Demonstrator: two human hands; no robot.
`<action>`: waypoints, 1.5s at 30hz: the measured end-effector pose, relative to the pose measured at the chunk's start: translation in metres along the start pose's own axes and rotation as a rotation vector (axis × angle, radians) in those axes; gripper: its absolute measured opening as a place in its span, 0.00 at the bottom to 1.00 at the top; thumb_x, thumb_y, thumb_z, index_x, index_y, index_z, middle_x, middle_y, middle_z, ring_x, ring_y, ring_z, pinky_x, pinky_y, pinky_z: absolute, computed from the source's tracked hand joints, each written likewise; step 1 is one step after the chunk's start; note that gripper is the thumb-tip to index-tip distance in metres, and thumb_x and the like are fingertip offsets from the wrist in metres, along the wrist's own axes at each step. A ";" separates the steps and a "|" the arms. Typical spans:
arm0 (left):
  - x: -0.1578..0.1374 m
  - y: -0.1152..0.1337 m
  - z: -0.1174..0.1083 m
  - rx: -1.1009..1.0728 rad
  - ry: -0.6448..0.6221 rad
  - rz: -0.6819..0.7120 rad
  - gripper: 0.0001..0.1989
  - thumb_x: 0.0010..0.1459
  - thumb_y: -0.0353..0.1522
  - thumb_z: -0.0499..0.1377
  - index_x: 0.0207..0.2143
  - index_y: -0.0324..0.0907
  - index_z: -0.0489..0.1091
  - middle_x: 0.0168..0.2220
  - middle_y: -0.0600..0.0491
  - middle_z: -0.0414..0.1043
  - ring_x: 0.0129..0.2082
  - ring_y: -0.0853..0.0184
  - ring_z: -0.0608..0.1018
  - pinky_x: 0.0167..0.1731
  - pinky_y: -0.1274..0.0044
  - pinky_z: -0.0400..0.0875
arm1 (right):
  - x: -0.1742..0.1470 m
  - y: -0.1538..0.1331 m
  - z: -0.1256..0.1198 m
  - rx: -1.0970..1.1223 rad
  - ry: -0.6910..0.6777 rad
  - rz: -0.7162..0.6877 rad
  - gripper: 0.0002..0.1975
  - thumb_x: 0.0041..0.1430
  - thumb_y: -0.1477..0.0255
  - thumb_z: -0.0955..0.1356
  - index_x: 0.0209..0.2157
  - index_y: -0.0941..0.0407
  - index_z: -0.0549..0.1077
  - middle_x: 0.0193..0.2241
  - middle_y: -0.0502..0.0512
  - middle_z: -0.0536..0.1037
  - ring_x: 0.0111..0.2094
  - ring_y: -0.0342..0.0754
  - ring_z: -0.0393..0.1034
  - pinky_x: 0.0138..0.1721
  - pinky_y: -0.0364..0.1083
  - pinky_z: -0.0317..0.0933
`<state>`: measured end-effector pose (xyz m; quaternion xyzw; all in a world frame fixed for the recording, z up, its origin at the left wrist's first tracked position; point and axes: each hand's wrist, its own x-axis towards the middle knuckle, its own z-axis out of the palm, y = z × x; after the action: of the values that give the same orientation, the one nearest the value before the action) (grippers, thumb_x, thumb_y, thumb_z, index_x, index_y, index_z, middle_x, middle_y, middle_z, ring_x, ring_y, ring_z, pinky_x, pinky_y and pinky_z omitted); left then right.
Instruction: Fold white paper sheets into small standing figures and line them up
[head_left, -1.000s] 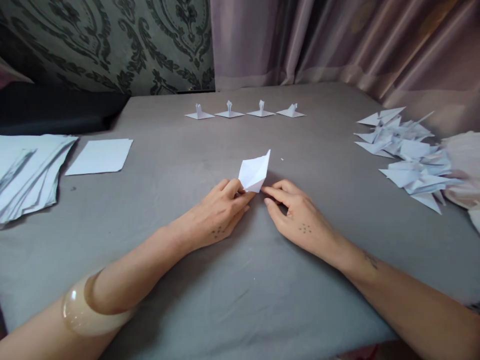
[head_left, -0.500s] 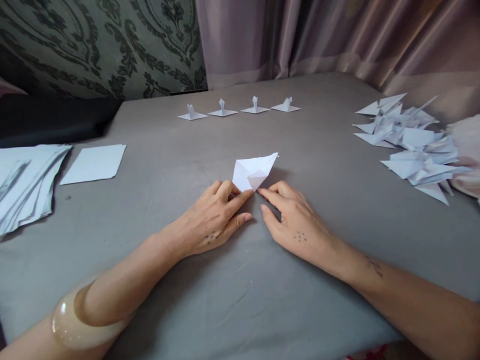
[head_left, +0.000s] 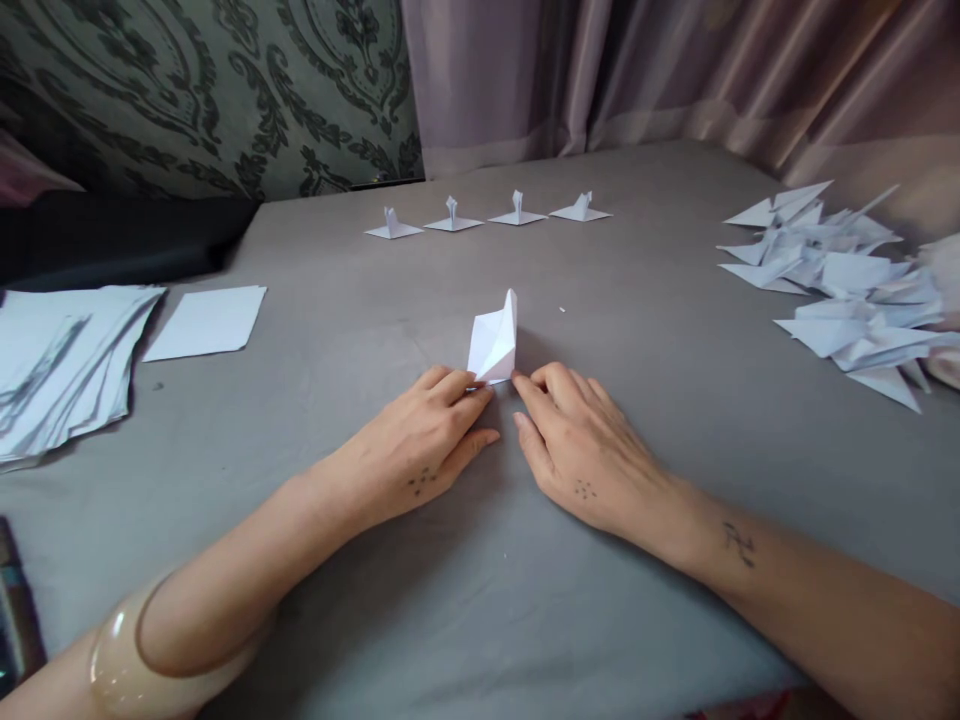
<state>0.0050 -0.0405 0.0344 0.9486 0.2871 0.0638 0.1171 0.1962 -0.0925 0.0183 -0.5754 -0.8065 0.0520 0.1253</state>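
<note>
A partly folded sheet of white paper [head_left: 491,345] lies on the grey tablecloth at the middle, one pointed flap standing up on its right side. My left hand [head_left: 431,435] rests at its lower left corner, fingertips pressing on the near edge and fingers stretched out. At the lower right corner, my right hand [head_left: 577,430] touches the paper with its index fingertip; thumb and fingers are apart. Neither hand is wrapped round the paper.
Behind, several small folded paper figures [head_left: 517,210] stand in a row. A heap of folded paper pieces [head_left: 847,270] lies at the right. To the left are a stack of paper sheets [head_left: 67,370], a separate white sheet [head_left: 206,322] and a black cloth-like item [head_left: 127,240].
The paper's right flap has swung up and to the left, from leaning out rightward to standing nearly upright. Both hands have shifted only slightly. The view has turned a little left.
</note>
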 end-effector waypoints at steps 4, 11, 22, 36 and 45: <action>-0.002 -0.007 -0.008 -0.105 -0.031 -0.006 0.16 0.66 0.34 0.50 0.53 0.39 0.68 0.49 0.44 0.70 0.48 0.59 0.72 0.50 0.67 0.68 | 0.001 -0.003 -0.001 -0.092 -0.017 -0.020 0.19 0.66 0.70 0.57 0.51 0.63 0.69 0.37 0.62 0.69 0.38 0.54 0.64 0.40 0.52 0.56; 0.000 -0.012 -0.014 -0.258 -0.017 -0.083 0.12 0.64 0.33 0.52 0.46 0.42 0.73 0.51 0.47 0.71 0.46 0.62 0.75 0.44 0.73 0.70 | 0.004 -0.002 -0.001 -0.135 -0.008 -0.049 0.18 0.65 0.71 0.58 0.49 0.63 0.69 0.35 0.61 0.69 0.36 0.54 0.63 0.38 0.52 0.55; 0.014 -0.004 0.010 -0.604 0.331 -0.519 0.10 0.57 0.39 0.59 0.35 0.42 0.69 0.30 0.54 0.73 0.28 0.69 0.72 0.28 0.78 0.66 | 0.007 0.003 -0.002 -0.159 0.006 -0.103 0.17 0.65 0.71 0.58 0.48 0.63 0.71 0.35 0.60 0.70 0.36 0.53 0.64 0.37 0.51 0.56; 0.013 -0.007 0.018 -0.827 0.346 -0.613 0.12 0.53 0.37 0.62 0.38 0.42 0.66 0.26 0.56 0.69 0.24 0.71 0.69 0.24 0.79 0.61 | 0.010 0.009 0.001 0.025 0.010 0.012 0.21 0.63 0.69 0.60 0.57 0.58 0.64 0.42 0.59 0.70 0.35 0.50 0.66 0.39 0.50 0.61; 0.016 -0.011 0.010 -1.049 0.326 -0.708 0.18 0.49 0.38 0.66 0.39 0.41 0.67 0.28 0.56 0.72 0.24 0.72 0.71 0.23 0.80 0.61 | 0.022 0.025 0.007 0.415 0.134 0.190 0.16 0.59 0.77 0.62 0.49 0.54 0.68 0.43 0.54 0.75 0.30 0.42 0.68 0.36 0.45 0.64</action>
<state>0.0144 -0.0249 0.0226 0.5919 0.5268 0.2961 0.5334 0.2105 -0.0636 0.0092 -0.6128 -0.7107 0.1900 0.2885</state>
